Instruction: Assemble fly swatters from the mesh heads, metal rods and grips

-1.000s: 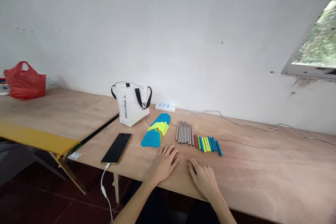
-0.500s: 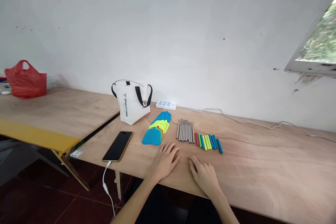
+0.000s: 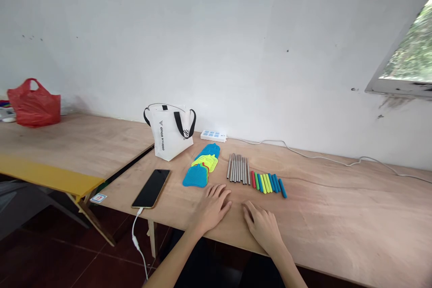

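Note:
My left hand [image 3: 213, 207] lies palm down on the wooden table [image 3: 337, 216], fingers stretched and holding nothing. Just beyond its fingertips is an overlapping pile of blue, yellow and other coloured mesh fly swatter heads [image 3: 195, 175]. My right hand [image 3: 263, 225] also rests palm down near the table's front edge, open, with its fingers slightly bent and the thumb apart. Ahead of it lies a row of red, green, yellow and blue handles [image 3: 266, 183]. Several thin metal rods [image 3: 239, 168] are lined up side by side, left of the handles.
A smartphone [image 3: 151, 188] with a white cable lies at the left. Behind it stands a white bag [image 3: 170, 135] with black straps. A power strip [image 3: 213, 135] sits by the wall, its cord running right. On the adjoining table is a red plastic bag [image 3: 33, 103].

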